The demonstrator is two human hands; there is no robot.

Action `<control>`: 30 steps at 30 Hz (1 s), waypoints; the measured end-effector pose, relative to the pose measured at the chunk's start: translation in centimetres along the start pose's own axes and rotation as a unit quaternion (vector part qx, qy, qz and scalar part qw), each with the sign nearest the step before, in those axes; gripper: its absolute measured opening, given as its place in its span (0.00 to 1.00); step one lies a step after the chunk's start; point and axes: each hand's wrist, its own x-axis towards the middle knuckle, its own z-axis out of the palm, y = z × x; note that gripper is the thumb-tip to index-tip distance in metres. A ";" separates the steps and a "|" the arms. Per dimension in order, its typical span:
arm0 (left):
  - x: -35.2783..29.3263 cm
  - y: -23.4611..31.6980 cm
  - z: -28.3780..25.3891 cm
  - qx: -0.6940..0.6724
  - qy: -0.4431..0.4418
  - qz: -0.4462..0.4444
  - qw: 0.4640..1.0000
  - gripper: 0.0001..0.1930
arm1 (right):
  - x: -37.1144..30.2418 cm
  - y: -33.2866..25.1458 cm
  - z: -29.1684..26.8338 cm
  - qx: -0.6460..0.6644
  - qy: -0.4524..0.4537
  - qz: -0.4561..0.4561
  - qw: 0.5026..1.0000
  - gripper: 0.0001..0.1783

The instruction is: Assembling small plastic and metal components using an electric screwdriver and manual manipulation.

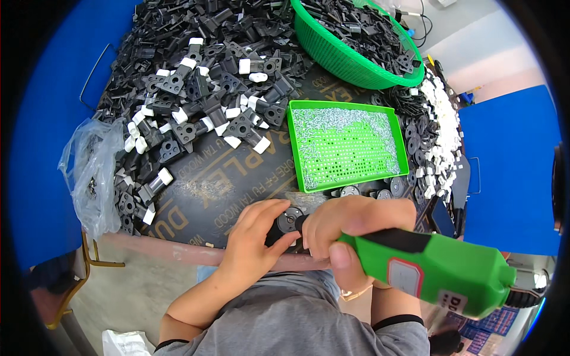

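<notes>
My right hand (347,225) grips a green electric screwdriver (460,267) with black patches. Its body slants off to the lower right, and its black nose points left at a black plastic part with a round disc (290,218). That part lies at the near edge of the table, steadied by the curled fingers and thumb of my left hand (252,240). The screwdriver's tip meets the disc or is just beside it; my fingers hide the exact contact. Just beyond my hands stands a light green perforated tray (293,145) holding many small silver screws (368,118).
Black parts with white ends (196,89) are heaped on the left and back of the dark table (205,196). A green basket (350,64) of black parts stands behind. White pieces (439,130) and black discs (412,139) cover the right. A clear plastic bag (92,172) hangs at the left edge.
</notes>
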 end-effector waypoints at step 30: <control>0.2 0.1 0.0 0.010 0.004 0.012 1.000 0.27 | 0.5 0.6 -0.6 0.001 -0.008 0.018 1.000 0.17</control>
